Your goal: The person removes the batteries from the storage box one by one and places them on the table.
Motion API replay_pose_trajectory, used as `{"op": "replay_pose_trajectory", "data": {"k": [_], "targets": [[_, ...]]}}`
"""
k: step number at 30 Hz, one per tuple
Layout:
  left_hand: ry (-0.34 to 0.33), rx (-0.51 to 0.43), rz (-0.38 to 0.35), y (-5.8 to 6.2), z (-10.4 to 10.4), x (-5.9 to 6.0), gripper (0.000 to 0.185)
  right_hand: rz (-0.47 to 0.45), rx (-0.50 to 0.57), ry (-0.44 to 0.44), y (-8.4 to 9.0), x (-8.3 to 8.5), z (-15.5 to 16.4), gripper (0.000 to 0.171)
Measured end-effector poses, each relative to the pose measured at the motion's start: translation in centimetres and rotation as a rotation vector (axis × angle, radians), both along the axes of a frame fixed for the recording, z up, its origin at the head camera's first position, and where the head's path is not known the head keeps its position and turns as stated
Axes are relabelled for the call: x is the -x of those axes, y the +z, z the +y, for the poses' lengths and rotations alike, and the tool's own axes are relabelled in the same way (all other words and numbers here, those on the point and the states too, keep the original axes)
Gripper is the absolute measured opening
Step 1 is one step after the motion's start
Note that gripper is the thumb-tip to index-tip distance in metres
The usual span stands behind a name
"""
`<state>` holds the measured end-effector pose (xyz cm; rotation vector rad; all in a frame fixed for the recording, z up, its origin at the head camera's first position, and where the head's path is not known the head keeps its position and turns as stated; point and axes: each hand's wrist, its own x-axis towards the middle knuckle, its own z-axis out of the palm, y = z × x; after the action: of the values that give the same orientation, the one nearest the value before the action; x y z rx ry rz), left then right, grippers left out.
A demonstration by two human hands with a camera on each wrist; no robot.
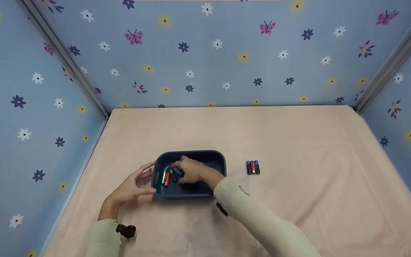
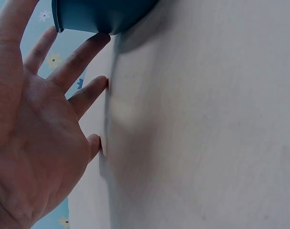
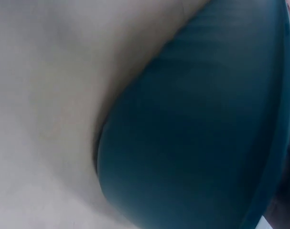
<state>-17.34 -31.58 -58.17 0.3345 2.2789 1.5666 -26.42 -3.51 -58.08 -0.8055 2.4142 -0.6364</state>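
A dark blue rectangular bin (image 1: pixel 191 195) sits on the cloth, with several small cylindrical batteries in its left part. Among them are a red battery (image 1: pixel 167 179) and a green one (image 1: pixel 163 177). My right hand (image 1: pixel 192 171) reaches over the bin's right side, its thumb and fingers pinching a blue-and-black battery (image 1: pixel 178 171). At the bin's left end, my left hand (image 1: pixel 130 187) is spread, thumb and fingertips at the wall. The left wrist view shows this palm (image 2: pixel 39 114) with straight fingers beneath the bin (image 2: pixel 87 16). In the right wrist view the bin's outer wall (image 3: pixel 183 133) hides most of the hand.
Right of the bin, three batteries (image 1: pixel 253 167) lie side by side, a red one between two black ones with blue ends. The pale cloth-covered table (image 1: pixel 316 150) is enclosed by blue flowered panels (image 1: pixel 219 71) at the back and sides.
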Motion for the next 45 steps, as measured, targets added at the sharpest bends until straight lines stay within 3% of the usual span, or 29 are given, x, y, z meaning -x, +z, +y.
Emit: {"op": "replay_pose_trajectory", "data": {"k": [4, 12, 17, 22, 33, 36, 45], "targets": [[-0.001, 0.006, 0.006, 0.0, 0.1, -0.1, 0.100, 0.022, -0.067, -0.028, -0.8, 0.1, -0.7, 0.076], [-0.005, 0.020, 0.010, 0.0, 0.0, -0.2, 0.100, 0.003, -0.159, -0.044, 0.8, -0.7, -1.1, 0.075], [0.000, 0.021, 0.019, -0.1, 0.0, -0.4, 0.100, 0.005, -0.140, -0.011, 2.5, -1.5, -0.6, 0.061], [0.011, 0.028, 0.016, 0.0, 0.0, -0.6, 0.100, 0.007, -0.138, 0.031, 3.1, -1.5, -0.1, 0.052], [0.006, 0.026, 0.012, -0.2, -0.1, -0.3, 0.099, -0.012, -0.149, 0.043, 2.7, -1.0, 0.2, 0.050], [0.003, 0.024, 0.015, -0.1, -0.2, -0.3, 0.099, -0.016, -0.144, 0.056, 3.7, -1.3, 0.5, 0.049], [0.010, 0.024, 0.003, 0.0, -0.1, -0.2, 0.099, -0.084, -0.086, 0.118, 5.7, -0.3, 1.3, 0.049]]}}
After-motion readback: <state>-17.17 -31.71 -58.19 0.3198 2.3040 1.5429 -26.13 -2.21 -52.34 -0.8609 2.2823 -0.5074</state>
